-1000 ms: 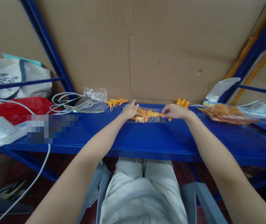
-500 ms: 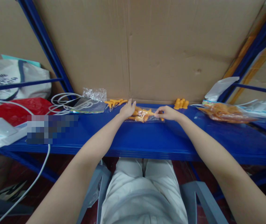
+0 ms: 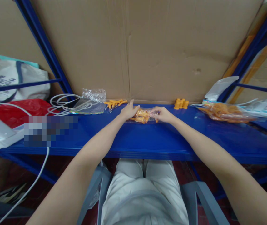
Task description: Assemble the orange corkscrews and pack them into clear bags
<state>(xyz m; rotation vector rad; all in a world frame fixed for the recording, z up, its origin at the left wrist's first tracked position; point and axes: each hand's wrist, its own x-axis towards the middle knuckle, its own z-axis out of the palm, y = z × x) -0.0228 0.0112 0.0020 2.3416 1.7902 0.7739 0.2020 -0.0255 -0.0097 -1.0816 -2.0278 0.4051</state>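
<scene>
A clear plastic bag (image 3: 138, 119) with several orange plastic pieces inside lies near the back of the blue table. My left hand (image 3: 128, 111) rests at the bag's left end, fingers stretched out and thumb apart. From the other side, my right hand (image 3: 162, 114) has its fingertips closed on the bag, over the orange pieces; what exactly is pinched is partly hidden. Beyond my left hand lie several corkscrews (image 3: 115, 102) with orange handles and metal spirals. Several small orange cap-like pieces (image 3: 181, 103) stand to the right, behind my right hand.
At the right lies a plastic bag of orange parts (image 3: 227, 112). White cables (image 3: 60, 101), clear packaging (image 3: 90, 104), a red bag (image 3: 42, 107) and a white power strip (image 3: 5, 139) occupy the left. Cardboard (image 3: 156, 50) walls the back of the blue table (image 3: 152, 137).
My right hand has moved left, further over the bag and closer to my left hand. My left thumb has swung a little to the right. The corkscrews and orange caps stay put.
</scene>
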